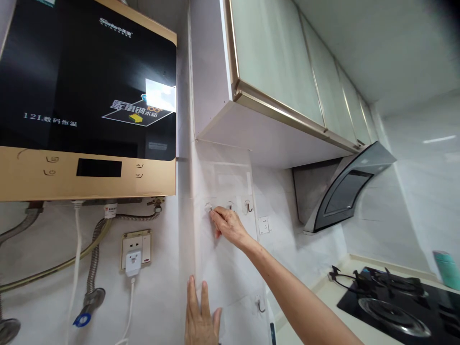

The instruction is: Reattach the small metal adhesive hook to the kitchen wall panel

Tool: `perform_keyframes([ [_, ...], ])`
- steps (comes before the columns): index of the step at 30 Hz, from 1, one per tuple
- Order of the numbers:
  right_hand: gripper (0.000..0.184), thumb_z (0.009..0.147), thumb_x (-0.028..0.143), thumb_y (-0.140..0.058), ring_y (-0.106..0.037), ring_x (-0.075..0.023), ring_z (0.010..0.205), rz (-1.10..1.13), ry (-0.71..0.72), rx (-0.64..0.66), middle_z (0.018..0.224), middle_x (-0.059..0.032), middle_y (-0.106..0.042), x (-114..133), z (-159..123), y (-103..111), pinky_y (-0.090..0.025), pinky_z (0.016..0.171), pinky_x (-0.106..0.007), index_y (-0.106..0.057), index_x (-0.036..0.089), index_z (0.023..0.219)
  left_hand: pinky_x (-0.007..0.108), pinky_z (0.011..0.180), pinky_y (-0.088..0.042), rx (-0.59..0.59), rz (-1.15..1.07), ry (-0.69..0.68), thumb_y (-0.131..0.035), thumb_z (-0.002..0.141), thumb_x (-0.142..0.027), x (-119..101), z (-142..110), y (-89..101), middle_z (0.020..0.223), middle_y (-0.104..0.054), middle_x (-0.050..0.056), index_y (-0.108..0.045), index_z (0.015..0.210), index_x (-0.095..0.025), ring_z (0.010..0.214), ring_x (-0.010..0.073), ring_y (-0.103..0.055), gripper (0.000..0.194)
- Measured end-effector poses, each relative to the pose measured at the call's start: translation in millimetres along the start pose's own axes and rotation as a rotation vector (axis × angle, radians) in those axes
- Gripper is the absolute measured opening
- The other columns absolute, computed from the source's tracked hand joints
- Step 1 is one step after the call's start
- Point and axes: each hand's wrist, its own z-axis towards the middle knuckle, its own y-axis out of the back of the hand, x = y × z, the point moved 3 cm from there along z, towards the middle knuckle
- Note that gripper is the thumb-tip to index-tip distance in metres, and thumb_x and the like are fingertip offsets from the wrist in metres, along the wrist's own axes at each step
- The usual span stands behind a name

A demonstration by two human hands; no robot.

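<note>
My right hand (228,224) reaches up to the tiled wall, its thumb and fingers pinched at the leftmost clear adhesive hook (208,207). The fingers cover most of that hook's metal part. To its right, in the same row, are a second wall hook (230,206), partly behind my hand, and a third wall hook (248,207). My left hand (201,318) lies lower down with its fingers spread flat against the wall (233,273), near the corner edge. Another wall hook (260,305) is fixed lower right, beyond my left hand.
A black and gold water heater (88,100) hangs at left, above hoses and a socket with a white plug (133,261). The wall cabinet (276,62) juts out overhead. At right are a range hood (345,191), a gas stove (395,306) and a green bottle (447,270).
</note>
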Motion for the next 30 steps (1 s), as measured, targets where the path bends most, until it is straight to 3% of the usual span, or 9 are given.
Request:
perform_keyframes([
  [8,0.034,0.095,0.044,-0.045,-0.055,-0.0132,0.045,0.061,0.032,0.027,0.053,0.0073,-0.045,-7.4,1.3,-0.9,-0.04,0.05,-0.026,-0.042,0.024,0.068,0.041,0.089,-0.063,-0.033,-0.015,-0.002,-0.062,0.087,-0.021,1.0,-2.6,-1.9,0.159,-0.034,0.02,-0.01,0.156,-0.025,0.131,0.0317,-0.056,0.086],
  [16,0.029,0.097,0.036,-0.042,-0.053,-0.0154,0.047,-0.183,0.051,-0.087,0.041,0.0081,-0.045,1.5,-3.3,-2.7,-0.037,0.057,-0.028,-0.045,0.025,0.07,0.042,0.087,-0.063,-0.004,-0.008,0.0,-0.061,0.088,-0.021,-1.0,-0.6,-0.4,0.158,-0.035,0.023,-0.01,0.156,-0.024,0.13,0.0322,-0.057,0.085],
  [23,0.033,0.095,0.037,-0.045,-0.056,-0.0144,0.043,-0.033,0.007,0.065,0.044,0.0078,-0.046,6.9,2.2,6.4,-0.036,0.05,-0.026,-0.041,0.024,0.065,0.038,0.086,-0.063,-0.001,-0.022,0.007,-0.062,0.087,-0.02,-0.1,-2.6,-2.0,0.16,-0.032,0.021,-0.011,0.156,-0.025,0.132,0.0308,-0.055,0.087],
  [30,0.032,0.094,0.036,-0.047,-0.056,-0.0136,0.045,0.016,-0.003,0.122,0.047,0.0068,-0.048,3.1,4.6,9.0,-0.038,0.049,-0.025,-0.044,0.023,0.065,0.04,0.088,-0.062,0.009,-0.025,0.001,-0.062,0.088,-0.021,-0.4,-3.0,-2.8,0.161,-0.029,0.021,-0.011,0.156,-0.024,0.136,0.0314,-0.051,0.085],
])
